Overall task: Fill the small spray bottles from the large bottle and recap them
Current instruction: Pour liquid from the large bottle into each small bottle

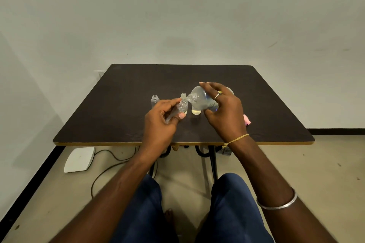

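The right hand [225,112] grips the large bottle [201,97] round its body and holds it tipped on its side above the dark surface [118,114], open mouth pointing left. The left hand [162,118] pinches a small bottle [180,107] between thumb and fingers. It is tilted, with its open neck raised just beside the large bottle's mouth; whether the two rims touch cannot be told. An uncapped spare bottle [155,100] stands upright on the surface, just left of the left hand's fingertips. A second uncapped one, the rear bottle [183,96], stands right behind the held one. Under the large bottle stands a low bottle [196,111], partly hidden, with yellowish liquid in its bottom. A pink thing [246,120] lies on the surface just right of the right hand. That hand wears a ring [218,94], with a thread [236,139] at the wrist. On the floor lie a white pad [79,160] and a cable [106,169].
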